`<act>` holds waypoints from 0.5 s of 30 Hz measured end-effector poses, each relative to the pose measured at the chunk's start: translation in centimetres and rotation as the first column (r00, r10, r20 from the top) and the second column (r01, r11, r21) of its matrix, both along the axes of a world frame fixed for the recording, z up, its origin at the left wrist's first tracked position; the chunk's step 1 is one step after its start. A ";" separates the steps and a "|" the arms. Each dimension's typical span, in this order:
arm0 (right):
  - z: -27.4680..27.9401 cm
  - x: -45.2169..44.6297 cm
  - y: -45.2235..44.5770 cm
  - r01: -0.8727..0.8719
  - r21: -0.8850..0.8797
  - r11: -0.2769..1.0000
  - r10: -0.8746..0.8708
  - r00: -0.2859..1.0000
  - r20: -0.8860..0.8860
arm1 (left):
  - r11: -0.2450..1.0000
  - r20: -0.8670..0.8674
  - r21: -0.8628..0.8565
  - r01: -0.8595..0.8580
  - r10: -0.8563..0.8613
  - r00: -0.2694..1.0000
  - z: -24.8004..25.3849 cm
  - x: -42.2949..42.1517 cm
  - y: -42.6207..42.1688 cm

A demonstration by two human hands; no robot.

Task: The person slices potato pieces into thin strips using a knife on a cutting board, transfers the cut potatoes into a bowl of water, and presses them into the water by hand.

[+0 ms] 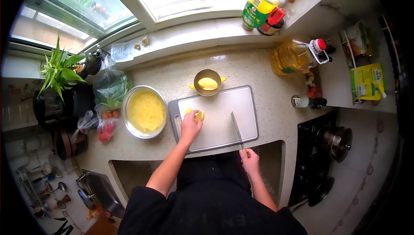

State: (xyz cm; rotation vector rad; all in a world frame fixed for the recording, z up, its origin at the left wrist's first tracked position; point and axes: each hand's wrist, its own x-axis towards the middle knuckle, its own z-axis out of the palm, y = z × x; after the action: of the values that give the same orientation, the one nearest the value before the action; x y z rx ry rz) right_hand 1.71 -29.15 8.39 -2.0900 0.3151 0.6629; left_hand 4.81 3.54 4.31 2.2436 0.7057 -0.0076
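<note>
My left hand (pixel 189 127) is closed around a piece of peeled potato (pixel 199 116) over the left part of the cutting board (pixel 215 127). Another pale yellow bit shows just behind my fingertips. In my right hand (pixel 250 161), at the board's front right edge, is the handle of a knife (pixel 236 127). Its narrow blade points away from me across the board. Touching or close to the board's far edge stands a small metal bowl (pixel 199 89) with yellow handles, holding a peeled potato (pixel 208 83). A larger metal bowl (pixel 125 115) of yellow shreds sits left of the board.
Plastic bags of greens (pixel 113 89) and red vegetables (pixel 105 130) lie at the left. An oil jug (pixel 293 57) and a small bottle (pixel 304 101) stand at the right. Beyond them is a stove (pixel 308 161) with a pot (pixel 337 143). Containers (pixel 258 8) line the windowsill.
</note>
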 end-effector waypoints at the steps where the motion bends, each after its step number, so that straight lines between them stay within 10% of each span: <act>1: -0.1 0.1 -0.2 0.004 0.003 1.000 -0.004 1.000 0.006 | 0.995 -0.002 -0.097 -0.029 0.029 1.000 0.2 0.0 -0.9; 4: -0.2 0.6 -0.8 0.015 0.015 1.000 -0.015 1.000 0.004 | 0.942 0.014 -0.316 -0.113 0.124 0.992 0.3 0.1 -4.2; 15: 1.6 2.0 -2.1 -0.065 -0.005 0.998 0.064 0.995 -0.077 | 0.813 0.383 0.331 0.480 -0.580 0.719 -1.2 1.7 -5.5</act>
State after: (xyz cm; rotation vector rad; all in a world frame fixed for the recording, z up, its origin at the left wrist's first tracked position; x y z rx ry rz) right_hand 3.72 -31.28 9.96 -2.0923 0.2946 0.7833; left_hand 6.50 -1.94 3.08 2.4396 -0.2364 0.3334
